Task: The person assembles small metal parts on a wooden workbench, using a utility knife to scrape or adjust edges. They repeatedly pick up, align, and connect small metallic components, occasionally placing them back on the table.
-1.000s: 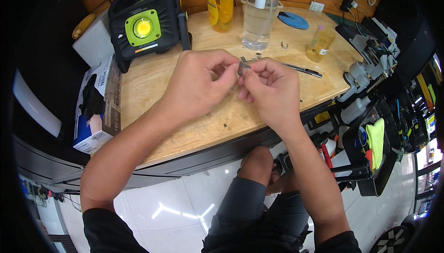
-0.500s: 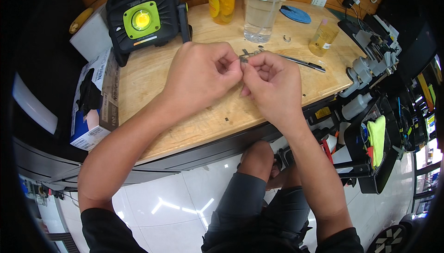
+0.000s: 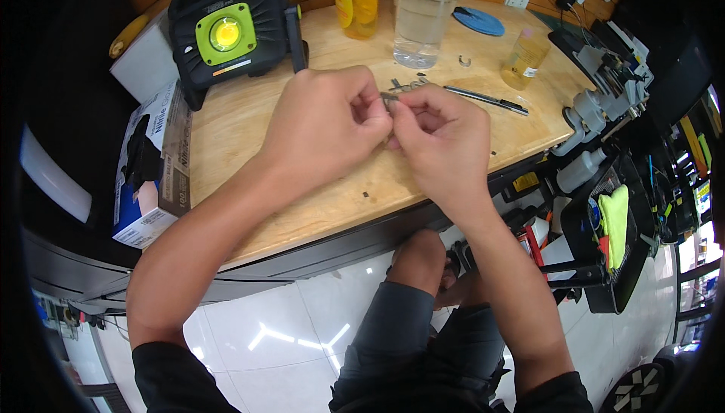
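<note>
Above the wooden tabletop (image 3: 249, 122), my left hand (image 3: 321, 114) and my right hand (image 3: 445, 137) meet fingertip to fingertip. Both pinch a small, thin dark grey piece (image 3: 389, 98), mostly covered by the fingers; its kind cannot be made out. Just behind the fingertips lie several small grey parts (image 3: 411, 84). A black-and-silver pen (image 3: 487, 101) rests on the table to the right of them. A small curved metal piece (image 3: 464, 61) lies farther back. One tiny dark bit (image 3: 366, 194) sits on the wood near the front edge.
A work lamp (image 3: 230, 35) and a glove box (image 3: 155, 163) stand on the left. Behind are a yellow bottle (image 3: 356, 5), a clear bottle (image 3: 423, 27) and a blue disc (image 3: 479, 21). On the right are an amber bottle (image 3: 525, 61), a grey vise (image 3: 589, 114) and a black tool tray (image 3: 600, 292).
The grey piece has turned slightly between my fingertips, and more of its top edge shows. Both hands stay pinched together in nearly the same place. The view has shifted slightly.
</note>
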Demonstrator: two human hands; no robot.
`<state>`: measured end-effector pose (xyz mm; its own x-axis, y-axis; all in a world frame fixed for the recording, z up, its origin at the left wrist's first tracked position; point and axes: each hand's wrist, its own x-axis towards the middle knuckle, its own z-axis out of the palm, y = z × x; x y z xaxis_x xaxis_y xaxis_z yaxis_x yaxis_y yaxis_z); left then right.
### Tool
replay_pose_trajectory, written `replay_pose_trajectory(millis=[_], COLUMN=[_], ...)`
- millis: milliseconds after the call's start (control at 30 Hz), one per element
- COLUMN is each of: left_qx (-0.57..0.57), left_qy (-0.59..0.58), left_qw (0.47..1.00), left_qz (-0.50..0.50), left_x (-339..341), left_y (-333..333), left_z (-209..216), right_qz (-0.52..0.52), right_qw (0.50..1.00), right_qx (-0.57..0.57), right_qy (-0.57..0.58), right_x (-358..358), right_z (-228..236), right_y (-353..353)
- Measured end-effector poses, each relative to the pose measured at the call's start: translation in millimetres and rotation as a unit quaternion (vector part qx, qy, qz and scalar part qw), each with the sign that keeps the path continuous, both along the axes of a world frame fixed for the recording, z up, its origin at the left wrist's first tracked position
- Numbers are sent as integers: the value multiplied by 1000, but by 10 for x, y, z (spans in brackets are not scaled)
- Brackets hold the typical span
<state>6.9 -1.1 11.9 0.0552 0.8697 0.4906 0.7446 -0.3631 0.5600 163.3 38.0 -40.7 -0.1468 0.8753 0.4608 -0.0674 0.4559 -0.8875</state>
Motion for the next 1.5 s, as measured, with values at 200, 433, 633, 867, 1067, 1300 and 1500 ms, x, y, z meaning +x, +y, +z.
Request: replay_pose_trajectory(millis=[200,433,633,867,1067,1300,1500], left_qx=[9,57,21,-64,-57,-44,-30], left_qy=[-17,-10,-75,-213,-161,-140,-129], left_qw=[1000,995,995,972,982,987,989], left_qz=[-25,-77,-70,-83,-77,-72,-65], left_x=[-57,-112,-61,-16,-79,-74,-53], left_y=[4,62,66,33,70,25,29], left_z=[-53,-58,-88,-181,-180,-108,-121], right_qz=[-5,-23,-30,-17,-2,-2,-17], right_qw=[996,998,999,1000,999,999,1000], right_qx=[43,51,32,0,-41,-29,-5], right_qy=[-78,-29,-22,3,21,13,-5], right_x=[28,7,6,4,37,36,9], right_z=[50,38,32,63,115,94,49], right_y=[-46,-52,-41,-26,-48,-42,-10])
